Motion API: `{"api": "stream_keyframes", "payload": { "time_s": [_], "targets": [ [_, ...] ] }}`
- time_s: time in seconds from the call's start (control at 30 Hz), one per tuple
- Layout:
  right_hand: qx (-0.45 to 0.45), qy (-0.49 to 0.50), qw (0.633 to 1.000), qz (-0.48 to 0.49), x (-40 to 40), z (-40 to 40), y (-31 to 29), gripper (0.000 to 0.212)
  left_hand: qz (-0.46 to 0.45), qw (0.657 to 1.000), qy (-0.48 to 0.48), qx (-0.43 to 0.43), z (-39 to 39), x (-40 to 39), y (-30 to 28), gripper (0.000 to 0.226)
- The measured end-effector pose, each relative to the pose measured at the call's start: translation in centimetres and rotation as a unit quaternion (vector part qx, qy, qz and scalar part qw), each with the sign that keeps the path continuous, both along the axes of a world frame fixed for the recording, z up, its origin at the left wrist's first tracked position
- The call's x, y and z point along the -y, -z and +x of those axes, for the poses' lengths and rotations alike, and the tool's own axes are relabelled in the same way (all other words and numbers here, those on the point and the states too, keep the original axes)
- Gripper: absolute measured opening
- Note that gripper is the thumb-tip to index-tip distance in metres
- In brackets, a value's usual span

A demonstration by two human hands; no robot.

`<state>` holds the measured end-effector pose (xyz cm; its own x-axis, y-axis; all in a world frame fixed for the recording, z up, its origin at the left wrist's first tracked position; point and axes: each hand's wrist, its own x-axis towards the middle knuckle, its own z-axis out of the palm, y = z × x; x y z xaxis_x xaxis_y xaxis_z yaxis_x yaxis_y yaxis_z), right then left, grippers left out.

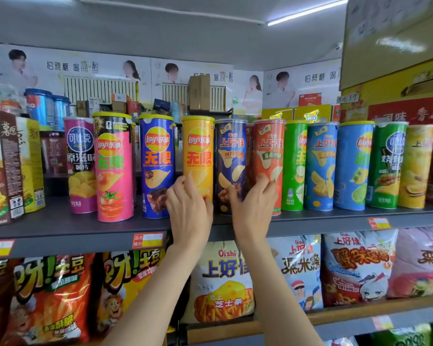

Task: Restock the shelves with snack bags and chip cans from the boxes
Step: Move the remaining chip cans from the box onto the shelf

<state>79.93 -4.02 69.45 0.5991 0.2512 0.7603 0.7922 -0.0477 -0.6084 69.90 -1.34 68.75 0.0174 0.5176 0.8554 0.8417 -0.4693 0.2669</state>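
Along the dark grey upper shelf (60, 228), seen from the head camera, a long row of tall cylindrical chip cans stands upright and close together, running from a pink tomato-printed can (114, 168) and a blue can with a yellow lid (156, 166) on one side to green, light blue and yellow cans on the other. Both hands work at the middle of that row. The left hand (189, 208) curls its fingers round the lower part of the orange-yellow can with a yellow lid (198, 151), its grip closed on the can's base where it meets the shelf. The right hand (254, 208) reaches between the navy-blue can with a clear lid (230, 158) and the red-orange can with a clear lid (269, 156); its thumb lies on the navy can and its fingers (265, 182) curl onto the red-orange one, though I cannot tell which of the two it truly holds. Below, the lower shelf (340, 314) is packed with snack bags, among them a cream cheese-stick bag (223, 278) and an orange fries bag (53, 295). No supply box shows near the hands, so what stock remains cannot be judged. By the look of it the restocking is well advanced: the can row reads nearly full, and the work in hand seems to be seating or straightening cans.
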Motion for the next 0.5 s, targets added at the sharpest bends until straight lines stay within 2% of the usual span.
{"api": "stream_keyframes", "payload": {
  "time_s": [0.03, 0.1, 0.17, 0.23, 0.37, 0.5],
  "targets": [
    [-0.013, 0.024, 1.0, 0.014, 0.5, 0.9, -0.3, 0.067, 0.049, 0.999, 0.022, 0.0, 0.4, 0.1, 0.2, 0.062],
    [-0.056, 0.031, 0.998, 0.004, 1.3, 2.9, -0.7, 0.068, 0.09, 0.993, 0.069, -0.028, 1.7, 0.4, 0.5, 0.057],
    [-0.083, -0.015, 0.996, -0.035, 1.4, 4.3, -0.5, 0.071, 0.067, 0.991, 0.103, -0.042, 3.1, 0.8, 0.6, 0.057],
    [-0.072, -0.054, 0.994, -0.068, 1.3, 4.9, 0.1, 0.073, 0.021, 0.991, 0.124, -0.049, 4.4, 1.0, 1.1, 0.055],
    [-0.047, -0.069, 0.994, -0.075, 1.1, 5.0, 0.3, 0.072, -0.012, 0.991, 0.093, -0.09, 5.6, 0.7, 1.9, 0.047],
    [-0.05, -0.044, 0.994, -0.084, 0.9, 4.8, 0.2, 0.075, -0.028, 0.992, 0.094, -0.075, 6.1, 0.9, 2.0, 0.043]
  ]
}}
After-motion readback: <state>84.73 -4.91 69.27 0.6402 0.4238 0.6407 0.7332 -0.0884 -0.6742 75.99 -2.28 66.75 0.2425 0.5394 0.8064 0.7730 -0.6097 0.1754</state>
